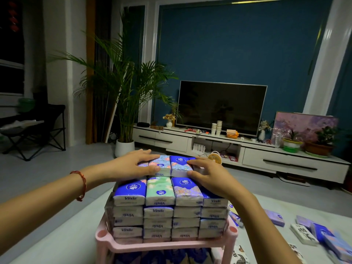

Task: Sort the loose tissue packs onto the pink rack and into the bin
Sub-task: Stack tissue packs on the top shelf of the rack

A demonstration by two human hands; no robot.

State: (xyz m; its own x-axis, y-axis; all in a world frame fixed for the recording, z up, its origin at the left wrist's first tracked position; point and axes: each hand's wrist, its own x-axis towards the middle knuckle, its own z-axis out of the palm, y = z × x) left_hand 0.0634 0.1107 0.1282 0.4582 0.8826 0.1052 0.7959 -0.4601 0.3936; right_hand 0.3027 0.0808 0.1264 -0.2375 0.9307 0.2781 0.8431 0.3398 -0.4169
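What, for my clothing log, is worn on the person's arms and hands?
No sleeves show; both forearms are bare. The left wrist has a red braided cord bracelet. The left hand and right hand wear no rings or gloves.

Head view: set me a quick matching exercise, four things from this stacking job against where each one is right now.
Things:
1. left hand
2. right hand
3. green floral pack
4. loose packs

Places:
A. lying on the surface to the right of the pink rack
B. front row of the top layer, second from the left
C. resting on the left end of the back row
D. resting on the right end of the back row

Pairs: 1-C, 2-D, 3-B, 4-A
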